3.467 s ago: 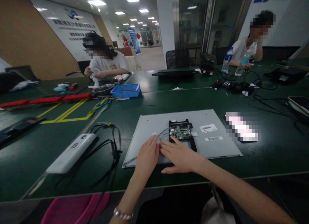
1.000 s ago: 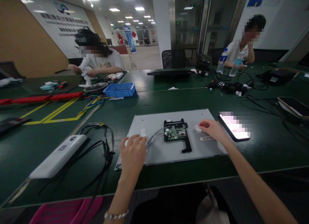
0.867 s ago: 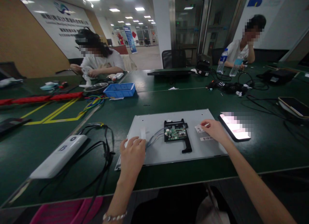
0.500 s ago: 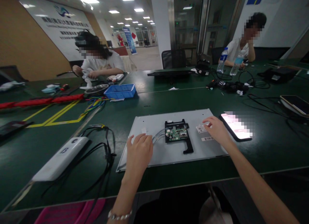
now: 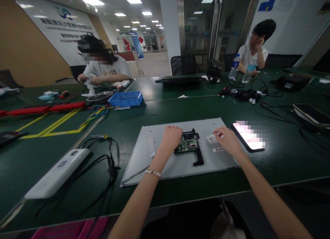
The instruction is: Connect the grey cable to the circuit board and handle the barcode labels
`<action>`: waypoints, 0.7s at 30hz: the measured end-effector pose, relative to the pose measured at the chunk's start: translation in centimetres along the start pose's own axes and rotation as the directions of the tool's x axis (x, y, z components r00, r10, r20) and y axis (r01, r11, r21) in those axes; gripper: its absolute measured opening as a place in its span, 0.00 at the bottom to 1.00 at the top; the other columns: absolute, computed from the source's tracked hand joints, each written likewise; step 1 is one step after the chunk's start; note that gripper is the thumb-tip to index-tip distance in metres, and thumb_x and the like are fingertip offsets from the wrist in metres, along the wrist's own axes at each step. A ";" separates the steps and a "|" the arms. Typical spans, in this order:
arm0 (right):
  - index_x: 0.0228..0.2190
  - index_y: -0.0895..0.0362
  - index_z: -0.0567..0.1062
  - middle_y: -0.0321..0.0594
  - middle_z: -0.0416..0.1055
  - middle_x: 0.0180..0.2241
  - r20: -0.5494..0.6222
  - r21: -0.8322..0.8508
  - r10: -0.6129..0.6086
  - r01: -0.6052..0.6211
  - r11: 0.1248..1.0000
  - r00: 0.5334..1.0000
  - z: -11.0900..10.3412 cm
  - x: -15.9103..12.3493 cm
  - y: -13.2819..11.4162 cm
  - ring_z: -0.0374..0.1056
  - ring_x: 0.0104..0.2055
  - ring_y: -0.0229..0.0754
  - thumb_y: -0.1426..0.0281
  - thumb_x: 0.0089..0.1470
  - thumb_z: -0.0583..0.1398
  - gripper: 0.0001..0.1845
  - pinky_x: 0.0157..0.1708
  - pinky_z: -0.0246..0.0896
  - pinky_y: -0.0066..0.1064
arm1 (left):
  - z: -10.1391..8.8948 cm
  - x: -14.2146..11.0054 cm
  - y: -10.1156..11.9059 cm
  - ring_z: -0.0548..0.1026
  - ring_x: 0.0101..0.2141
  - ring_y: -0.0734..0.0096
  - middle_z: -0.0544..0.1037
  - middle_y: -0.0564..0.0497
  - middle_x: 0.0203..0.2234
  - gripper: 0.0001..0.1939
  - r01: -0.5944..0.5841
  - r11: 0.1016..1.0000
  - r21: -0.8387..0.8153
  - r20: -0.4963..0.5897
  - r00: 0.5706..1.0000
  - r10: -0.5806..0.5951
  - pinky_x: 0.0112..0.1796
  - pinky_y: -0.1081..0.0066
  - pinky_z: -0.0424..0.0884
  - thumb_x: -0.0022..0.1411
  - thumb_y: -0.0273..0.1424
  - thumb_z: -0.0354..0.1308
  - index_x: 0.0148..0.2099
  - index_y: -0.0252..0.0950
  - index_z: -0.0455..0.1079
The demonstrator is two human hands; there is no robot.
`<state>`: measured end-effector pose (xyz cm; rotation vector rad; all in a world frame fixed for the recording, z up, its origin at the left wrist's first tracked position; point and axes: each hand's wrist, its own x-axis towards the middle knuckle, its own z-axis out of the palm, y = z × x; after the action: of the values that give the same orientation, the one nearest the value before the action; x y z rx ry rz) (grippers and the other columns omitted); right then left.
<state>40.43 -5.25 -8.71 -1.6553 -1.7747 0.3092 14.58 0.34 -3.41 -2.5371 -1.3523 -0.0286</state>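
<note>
A grey metal panel [image 5: 160, 163] lies flat on the green table in front of me. A small green circuit board [image 5: 189, 144] in a black bracket [image 5: 198, 160] sits at its centre. My left hand [image 5: 171, 136] is curled over the board's left edge, covering the thin wires there; what its fingers hold is hidden. My right hand [image 5: 228, 139] rests on the panel's right side. Its fingers are spread loosely and the tips touch a white label [image 5: 211, 139], just above a barcode sticker [image 5: 218, 149].
A lit phone [image 5: 249, 140] lies just right of the panel. On the left are a white box [image 5: 55, 173] and black cables [image 5: 108, 163]. A blue tray [image 5: 125, 99] stands further back. Two other people sit at the far side, with water bottles [image 5: 234, 71] by one.
My left hand has moved from the panel's left edge up and right to the board's left side, covering the wires. My right hand has stayed on the white label.
</note>
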 end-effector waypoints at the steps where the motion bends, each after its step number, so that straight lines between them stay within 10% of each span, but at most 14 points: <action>1: 0.34 0.56 0.74 0.40 0.70 0.38 0.000 0.002 0.001 -0.001 1.000 1.000 0.0 0.0 0.0 0.67 0.32 0.38 0.70 0.53 0.54 0.10 0.37 0.60 0.32 | 0.3 0.2 -0.1 0.75 0.36 0.61 0.77 0.41 0.31 0.10 0.003 1.000 0.002 0.005 1.000 -0.003 0.39 0.64 0.62 0.60 0.23 0.49 0.33 0.32 0.73; 21: 0.34 0.56 0.74 0.41 0.71 0.36 0.001 -0.001 -0.049 0.049 0.999 0.999 0.4 0.0 0.1 0.68 0.34 0.40 0.71 0.53 0.53 0.10 0.37 0.61 0.33 | -1.0 2.3 1.6 0.74 0.36 0.64 0.75 0.42 0.31 0.11 -0.022 1.000 -0.019 -0.081 0.996 0.021 0.38 0.65 0.62 0.62 0.22 0.48 0.36 0.32 0.72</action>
<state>40.24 -5.14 -9.11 -1.6100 -1.8138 0.2870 17.27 1.17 -2.48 -2.5376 -1.3006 -0.1404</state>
